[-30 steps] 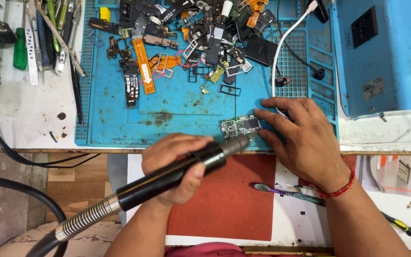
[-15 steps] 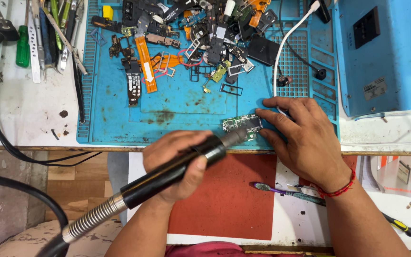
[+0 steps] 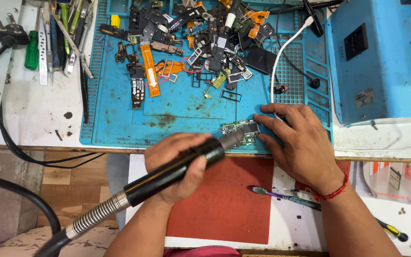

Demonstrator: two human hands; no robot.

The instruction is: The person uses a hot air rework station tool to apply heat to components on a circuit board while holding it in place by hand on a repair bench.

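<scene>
We see bright, even light from above; shadows under the hands stay soft and short. The worktop is sharp throughout, with slight bending at the edges.

A white table holds a big blue mat. On the mat lies a pile of small phone parts and a little green board near the front edge. Left of the mat lie tools, a green screwdriver and a black plug with its cord. A blue machine stands on the right.
</scene>
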